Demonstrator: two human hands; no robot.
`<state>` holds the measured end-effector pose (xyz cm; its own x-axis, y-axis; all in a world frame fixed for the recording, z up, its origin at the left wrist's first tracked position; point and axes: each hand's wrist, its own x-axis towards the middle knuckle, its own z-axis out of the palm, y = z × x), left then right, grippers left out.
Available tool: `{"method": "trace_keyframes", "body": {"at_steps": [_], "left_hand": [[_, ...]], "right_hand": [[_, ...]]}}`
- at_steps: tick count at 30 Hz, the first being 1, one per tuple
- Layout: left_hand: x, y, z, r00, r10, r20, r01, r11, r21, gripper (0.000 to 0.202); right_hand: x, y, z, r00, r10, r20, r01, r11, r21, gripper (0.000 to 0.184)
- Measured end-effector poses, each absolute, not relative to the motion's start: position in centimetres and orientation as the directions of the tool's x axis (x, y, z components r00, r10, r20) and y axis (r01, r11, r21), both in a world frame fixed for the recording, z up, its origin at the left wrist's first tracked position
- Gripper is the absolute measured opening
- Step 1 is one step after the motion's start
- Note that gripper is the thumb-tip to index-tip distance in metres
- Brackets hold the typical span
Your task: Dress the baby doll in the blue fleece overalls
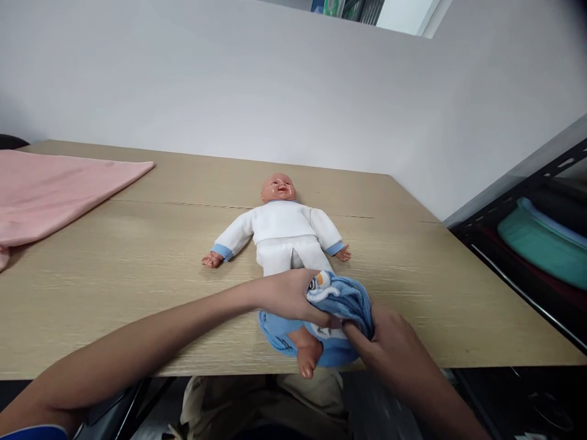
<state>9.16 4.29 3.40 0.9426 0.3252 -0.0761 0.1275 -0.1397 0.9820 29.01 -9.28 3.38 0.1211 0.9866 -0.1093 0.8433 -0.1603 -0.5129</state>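
Observation:
A baby doll (285, 223) in a white top and white trousers with blue cuffs lies on its back, head away from me, arms spread. Around its lower legs is a blue terry garment (342, 354) with white and orange trim. My left hand (293, 296) grips the bunched blue cloth from the left, fingers behind it and thumb in front. From the right, my right hand (387, 336) pinches the same cloth, its thumb at the opening. One bare doll foot (309, 354) sticks out towards me; the other foot is hidden by the cloth and my hands.
The doll lies on a wooden table (137, 275), its foot over the front edge. A pink cloth (55, 189) is spread at the left. Beyond the table stands a white wall (206, 79). At the right, a black rack (486, 238) holds folded green cloth (545, 238).

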Motion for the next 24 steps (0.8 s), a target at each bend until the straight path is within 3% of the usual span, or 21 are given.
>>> {"method": "trace_keyframes", "body": {"at_steps": [4, 7, 12, 16, 20, 24], "left_hand": [[9.4, 3.7, 2.9, 0.868, 0.48, -0.128, 0.318, -0.339, 0.886, 0.028], [9.4, 3.4, 2.6, 0.836, 0.541, -0.087, 0.384, -0.466, 0.797, 0.032], [9.5, 3.0, 2.0, 0.841, 0.539, 0.045, 0.373, -0.638, 0.673, 0.025], [9.7, 2.8, 1.9, 0.84, 0.542, 0.006, 0.422, -0.662, 0.619, 0.028], [9.9, 2.1, 2.2, 0.839, 0.543, -0.035, 0.476, -0.702, 0.529, 0.04], [10.0, 1.3, 2.3, 0.833, 0.552, -0.039, 0.512, -0.741, 0.434, 0.061]], "right_hand": [[29.0, -9.8, 2.8, 0.134, 0.99, -0.042, 0.885, -0.139, -0.444, 0.033], [29.1, -9.9, 2.7, 0.125, 0.989, -0.083, 0.898, -0.148, -0.414, 0.027], [29.0, -10.1, 3.2, 0.082, 0.984, -0.156, 0.857, -0.149, -0.493, 0.029], [28.7, -11.1, 2.5, 0.18, 0.975, -0.127, 0.861, -0.219, -0.459, 0.032], [28.3, -12.6, 0.7, 0.223, 0.975, 0.014, 0.865, -0.191, -0.463, 0.028], [28.2, -13.7, -1.5, 0.222, 0.966, 0.129, 0.825, -0.116, -0.554, 0.026]]}}
